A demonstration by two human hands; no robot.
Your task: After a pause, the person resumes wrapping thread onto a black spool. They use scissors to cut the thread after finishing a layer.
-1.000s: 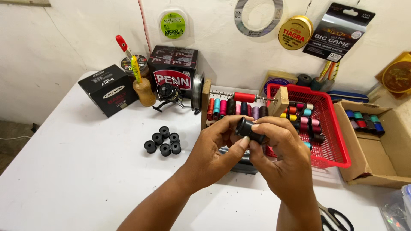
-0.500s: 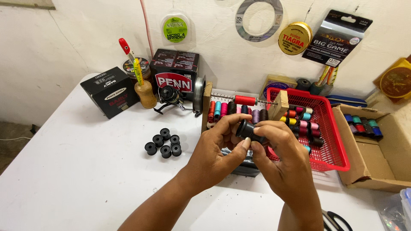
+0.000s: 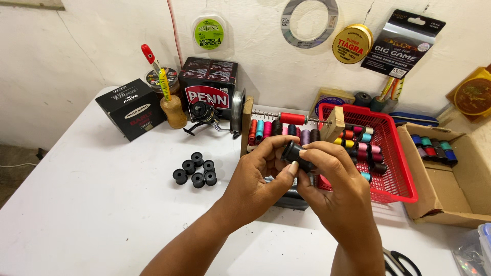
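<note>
I see a small black spool (image 3: 295,154) lifted above the white table, tilted with one round end up and to the left (its thread, if any, is too dark to tell), pinched at both ends, half hidden.

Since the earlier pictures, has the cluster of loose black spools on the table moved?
No. The loose black spools sit in the same cluster on the white table, left of the wooden thread rack; only the camera view shifted slightly.
</note>
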